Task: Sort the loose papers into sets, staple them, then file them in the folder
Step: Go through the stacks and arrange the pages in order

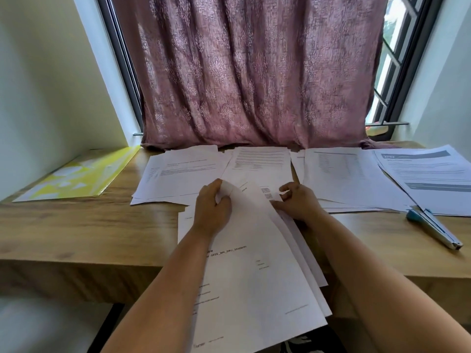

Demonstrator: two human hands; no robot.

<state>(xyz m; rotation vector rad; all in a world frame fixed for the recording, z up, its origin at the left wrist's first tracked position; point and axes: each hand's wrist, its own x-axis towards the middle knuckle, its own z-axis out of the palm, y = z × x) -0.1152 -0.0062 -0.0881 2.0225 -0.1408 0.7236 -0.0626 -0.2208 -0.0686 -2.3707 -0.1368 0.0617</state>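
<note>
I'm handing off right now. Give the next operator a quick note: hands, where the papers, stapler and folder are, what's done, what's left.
Left hand grips the top edge of the stack of sheets at the near desk edge; right hand pinches the sheets' right side.
Four sorted piles lie across the back; the rightmost pile has grey headers.
Stapler lies right, untouched; yellow folder lies far left.
Sorting under way; stapling and filing remain.

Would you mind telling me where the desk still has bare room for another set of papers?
Bare wood shows between the yellow folder and the left paper pile, running to the desk's front edge. A smaller patch lies near the stapler, toward the front edge. The back row along the curtain is crowded with overlapping piles.
</note>
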